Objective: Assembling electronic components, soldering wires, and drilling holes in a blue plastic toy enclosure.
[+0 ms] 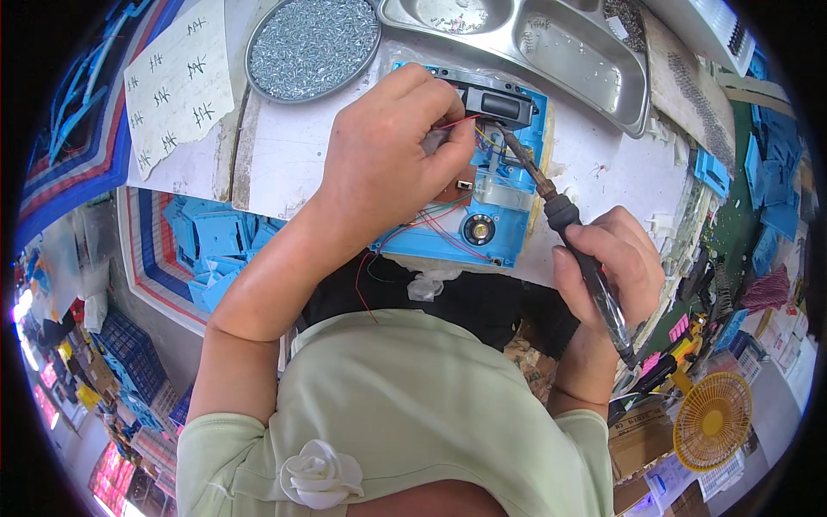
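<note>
A blue plastic housing (515,226) lies on the white bench in front of me, with a black module (500,105), a small round speaker (479,229) and thin coloured wires in it. My left hand (392,151) reaches over its left side, thumb and forefinger pinched on a thin red wire (461,121) beside the black module. In my right hand (616,267) is a soldering iron (594,280), held by its black handle. Its tip points up and left, close to the wires at the module's lower edge; whether it touches them I cannot tell.
A round metal dish (258,73) full of small screws stands at the back left, beside a handwritten paper sheet (177,86). Behind the housing is a steel compartment tray (633,103). Blue plastic parts (220,237) fill a bin at left; a yellow fan (712,420) stands lower right.
</note>
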Demonstrator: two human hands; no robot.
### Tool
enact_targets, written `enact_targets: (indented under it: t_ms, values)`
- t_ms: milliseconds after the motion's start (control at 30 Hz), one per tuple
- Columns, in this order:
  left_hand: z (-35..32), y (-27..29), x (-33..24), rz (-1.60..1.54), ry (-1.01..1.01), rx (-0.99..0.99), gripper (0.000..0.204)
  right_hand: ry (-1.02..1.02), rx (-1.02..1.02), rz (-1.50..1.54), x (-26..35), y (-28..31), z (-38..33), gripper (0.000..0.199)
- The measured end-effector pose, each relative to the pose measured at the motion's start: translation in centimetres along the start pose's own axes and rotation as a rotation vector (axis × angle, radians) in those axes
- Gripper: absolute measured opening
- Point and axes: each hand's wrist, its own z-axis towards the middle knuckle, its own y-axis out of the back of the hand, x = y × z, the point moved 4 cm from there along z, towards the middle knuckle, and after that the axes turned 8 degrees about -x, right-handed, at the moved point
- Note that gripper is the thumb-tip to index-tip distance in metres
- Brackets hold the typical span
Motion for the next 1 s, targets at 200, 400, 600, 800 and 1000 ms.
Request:
enact_targets:
  t_ms: [200, 400, 600, 800, 1000]
  values:
    - [0.0, 0.1, 0.0, 0.009, -0.022, 0.014, 0.009, 0.000, 0.007, -0.010, 0.1, 0.2, 0.1, 0.031]
    - [0.1, 0.1, 0.0, 0.023, -0.037, 0.052, 0.008, -0.005, -0.009, -0.025, 0.1, 1.0, -0.2, 0.029]
    - [-1.1, 0.5, -3.2, -0.016, -0.152, 0.213, 0.015, -0.240, -0.456, 0.160, -1.1, 5.1, -4.6, 0.028]
    - [-0.7, -2.2, -3.1, 0.021, -0.288, 0.429, 0.014, -0.244, -0.342, 0.121, -0.7, 5.0, -4.8, 0.031]
    - [-0.1, -1.8, -1.7, -0.289, 0.139, 0.480, 0.008, -0.446, -0.299, 0.182, -1.0, -0.1, -3.5, 0.048]
